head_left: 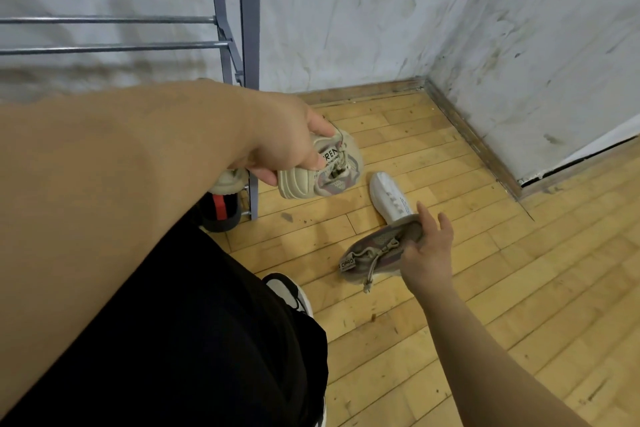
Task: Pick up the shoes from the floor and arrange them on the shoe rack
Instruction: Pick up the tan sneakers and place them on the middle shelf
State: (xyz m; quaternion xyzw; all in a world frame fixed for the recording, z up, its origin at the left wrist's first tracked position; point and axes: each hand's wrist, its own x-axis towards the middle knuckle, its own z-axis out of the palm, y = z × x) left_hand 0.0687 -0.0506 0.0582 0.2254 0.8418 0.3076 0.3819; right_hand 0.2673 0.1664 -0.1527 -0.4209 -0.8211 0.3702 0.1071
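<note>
My left hand [277,142] holds a beige sneaker [322,168] in the air, near the right post of the grey metal shoe rack [250,45]. My right hand [427,250] grips the heel end of a grey-pink sneaker [374,253] low over the wooden floor. A white shoe [389,198] lies on the floor just beyond the right hand. Another beige shoe [228,180] sits on the rack's lowest level, partly hidden by my left arm, with a black-and-red shoe [220,213] under it.
Scuffed white walls meet in a corner [426,80] behind the shoes. My black-clad leg [207,322] and my own black-and-white shoe [289,291] fill the lower left. The rack's upper bars [110,47] run across the top left.
</note>
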